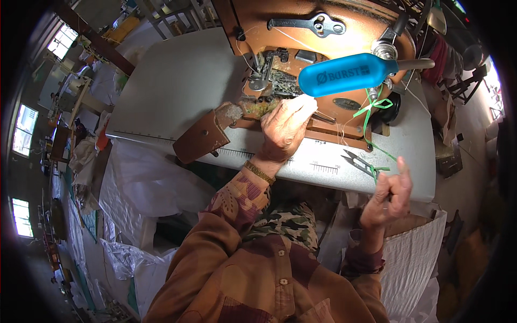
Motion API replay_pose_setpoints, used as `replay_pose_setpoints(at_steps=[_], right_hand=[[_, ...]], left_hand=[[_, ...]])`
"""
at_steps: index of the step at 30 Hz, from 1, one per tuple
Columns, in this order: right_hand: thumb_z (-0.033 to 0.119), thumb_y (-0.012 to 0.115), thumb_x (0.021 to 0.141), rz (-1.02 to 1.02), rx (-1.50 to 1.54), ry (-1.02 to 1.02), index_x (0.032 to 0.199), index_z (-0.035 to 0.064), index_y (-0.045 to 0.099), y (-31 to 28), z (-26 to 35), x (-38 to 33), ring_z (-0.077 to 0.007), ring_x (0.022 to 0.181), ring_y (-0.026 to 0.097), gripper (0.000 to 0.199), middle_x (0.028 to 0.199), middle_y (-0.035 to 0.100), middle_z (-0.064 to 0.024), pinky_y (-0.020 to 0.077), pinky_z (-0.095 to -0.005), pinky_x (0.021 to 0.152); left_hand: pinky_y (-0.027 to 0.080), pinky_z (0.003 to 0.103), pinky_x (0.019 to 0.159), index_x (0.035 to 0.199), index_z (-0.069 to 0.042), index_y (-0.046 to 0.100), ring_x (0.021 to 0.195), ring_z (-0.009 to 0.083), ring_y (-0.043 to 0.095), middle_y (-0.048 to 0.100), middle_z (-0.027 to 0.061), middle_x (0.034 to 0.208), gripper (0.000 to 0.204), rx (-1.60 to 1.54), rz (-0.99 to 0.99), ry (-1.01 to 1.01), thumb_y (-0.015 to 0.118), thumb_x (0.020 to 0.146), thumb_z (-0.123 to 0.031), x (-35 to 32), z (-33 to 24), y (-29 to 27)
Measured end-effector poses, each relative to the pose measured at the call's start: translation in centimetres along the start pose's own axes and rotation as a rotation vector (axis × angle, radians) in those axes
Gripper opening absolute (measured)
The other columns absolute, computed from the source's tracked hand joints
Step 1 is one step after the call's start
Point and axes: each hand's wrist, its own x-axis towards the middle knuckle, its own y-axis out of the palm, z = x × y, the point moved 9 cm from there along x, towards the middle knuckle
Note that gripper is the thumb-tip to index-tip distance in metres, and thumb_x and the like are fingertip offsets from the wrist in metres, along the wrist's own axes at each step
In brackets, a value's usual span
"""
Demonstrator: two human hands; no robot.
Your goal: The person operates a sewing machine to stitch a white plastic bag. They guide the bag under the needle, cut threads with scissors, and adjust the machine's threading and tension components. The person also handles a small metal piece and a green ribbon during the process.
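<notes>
A person seated at an industrial sewing machine (323,64) works with both hands over its pale grey table (177,86). The left hand (285,129) reaches to the machine's needle area, fingers curled in at the mechanism; whether they pinch the pale thread (328,116) running out beside them cannot be told. The right hand (390,196), raised off the table's near edge and well to the right of the machine, is loosely clenched around a green cord (371,116) that runs up to the machine, apparently tethering the thread snips (360,162) lying on the table below the machine (kept within reach that way, it seems). A blue plastic handle cover (347,72) juts from the machine's right side. A brown hinged plate (202,137) lies swung open left of the machine, baring its underside.
</notes>
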Motion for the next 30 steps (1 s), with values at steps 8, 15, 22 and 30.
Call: replay_pose_setpoints(at_steps=[8, 15, 22, 30], right_hand=[[0.001, 0.067, 0.091, 0.032, -0.121, -0.184, 0.114, -0.0054, 0.063, 2.3, -3.5, -2.9, -0.0202, 0.062, 0.066, 0.024, 0.081, 0.069, -0.0129, 0.0508, -0.0338, 0.058], [0.004, 0.070, 0.088, 0.105, -0.199, -0.217, 0.103, -0.0005, 0.065, 3.5, -3.8, -3.0, -0.0295, 0.069, 0.068, 0.016, 0.085, 0.070, -0.0132, 0.0528, -0.0369, 0.059], [0.007, 0.073, 0.085, 0.114, -0.216, -0.150, 0.101, 0.0036, 0.066, 4.0, -4.7, -2.4, -0.0279, 0.067, 0.068, 0.018, 0.080, 0.068, -0.0107, 0.0515, -0.0366, 0.057], [0.010, 0.074, 0.086, 0.093, -0.208, -0.122, 0.099, 0.0058, 0.065, 3.6, -4.7, -2.2, -0.0260, 0.063, 0.066, 0.016, 0.077, 0.066, -0.0087, 0.0497, -0.0355, 0.055]], left_hand=[[0.059, 0.035, 0.075, 0.099, 0.000, 0.072, 0.088, 0.0274, 0.071, 0.071, 0.0138, 0.100, 0.024, -0.065, 0.099, 0.092, 0.074, 0.076, 0.005, 0.0, -1.3, 0.5], [0.058, 0.034, 0.073, 0.098, 0.000, 0.073, 0.087, 0.0278, 0.071, 0.072, 0.0147, 0.101, 0.023, -0.046, 0.147, 0.130, 0.073, 0.075, 0.004, 0.0, -1.9, 0.8], [0.058, 0.033, 0.073, 0.098, 0.001, 0.073, 0.086, 0.0265, 0.071, 0.072, 0.0151, 0.098, 0.023, 0.018, 0.149, 0.082, 0.075, 0.077, 0.007, 0.5, -1.9, 2.0], [0.054, 0.035, 0.079, 0.097, 0.000, 0.071, 0.085, 0.0264, 0.068, 0.071, 0.0121, 0.093, 0.016, 0.263, 0.096, 0.032, 0.074, 0.082, 0.003, 3.0, -1.2, 2.0]])
